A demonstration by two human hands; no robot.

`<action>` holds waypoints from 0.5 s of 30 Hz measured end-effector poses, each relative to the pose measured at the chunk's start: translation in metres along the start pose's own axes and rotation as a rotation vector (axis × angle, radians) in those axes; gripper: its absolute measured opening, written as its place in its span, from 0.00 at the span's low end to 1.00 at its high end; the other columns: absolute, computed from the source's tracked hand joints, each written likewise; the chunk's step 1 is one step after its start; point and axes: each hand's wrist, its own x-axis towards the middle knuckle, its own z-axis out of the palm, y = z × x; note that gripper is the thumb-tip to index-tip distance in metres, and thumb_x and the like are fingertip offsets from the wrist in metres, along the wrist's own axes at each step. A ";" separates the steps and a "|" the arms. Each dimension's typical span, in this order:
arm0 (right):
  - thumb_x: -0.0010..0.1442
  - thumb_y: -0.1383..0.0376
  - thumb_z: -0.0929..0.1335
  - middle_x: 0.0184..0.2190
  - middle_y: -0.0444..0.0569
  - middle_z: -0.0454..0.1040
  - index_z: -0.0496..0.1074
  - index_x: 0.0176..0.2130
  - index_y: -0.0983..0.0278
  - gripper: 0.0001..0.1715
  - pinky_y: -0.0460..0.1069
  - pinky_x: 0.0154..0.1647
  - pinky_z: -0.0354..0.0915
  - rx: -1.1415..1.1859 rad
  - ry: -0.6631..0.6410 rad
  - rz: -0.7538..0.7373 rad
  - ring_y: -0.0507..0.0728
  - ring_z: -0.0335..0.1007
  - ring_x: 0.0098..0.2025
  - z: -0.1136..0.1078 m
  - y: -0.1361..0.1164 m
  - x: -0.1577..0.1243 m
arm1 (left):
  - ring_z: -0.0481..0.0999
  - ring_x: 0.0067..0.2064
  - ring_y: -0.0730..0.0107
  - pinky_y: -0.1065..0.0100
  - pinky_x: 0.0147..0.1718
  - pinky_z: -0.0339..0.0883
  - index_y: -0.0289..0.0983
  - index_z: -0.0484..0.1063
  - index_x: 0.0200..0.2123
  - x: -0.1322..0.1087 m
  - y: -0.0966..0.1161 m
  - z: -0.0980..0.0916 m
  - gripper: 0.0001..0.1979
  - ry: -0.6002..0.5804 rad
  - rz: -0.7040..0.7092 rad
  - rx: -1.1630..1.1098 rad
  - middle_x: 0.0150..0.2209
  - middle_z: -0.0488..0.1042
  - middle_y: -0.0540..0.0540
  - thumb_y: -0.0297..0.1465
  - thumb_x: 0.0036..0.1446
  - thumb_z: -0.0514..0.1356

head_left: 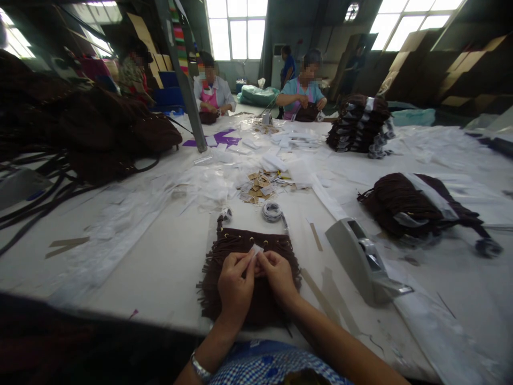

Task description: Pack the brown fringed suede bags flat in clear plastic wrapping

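A dark brown fringed bag [256,307] lies flat on the white table in front of me, with gold eyelets along its top and wrapped strap ends above it. Over its upper part, my left hand [237,283] and my right hand [278,272] meet, fingertips pinched together on a small white piece [257,249]. Both hands are closed on that piece. Whatever else lies between the fingers is too small to make out.
A grey tape dispenser [356,262] stands to the right, below a wrapped brown bundle [409,206]. Tan tags [258,187] are scattered ahead. Brown bags [96,133] are heaped left, near a metal post [186,80]. People work across the table.
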 end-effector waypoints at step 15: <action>0.52 0.50 0.75 0.23 0.43 0.73 0.73 0.29 0.66 0.21 0.45 0.29 0.66 0.029 -0.039 -0.037 0.50 0.69 0.25 -0.003 -0.005 -0.001 | 0.72 0.51 0.57 0.56 0.53 0.66 0.41 0.77 0.50 0.004 0.003 -0.004 0.14 -0.102 0.130 0.119 0.48 0.74 0.41 0.33 0.63 0.57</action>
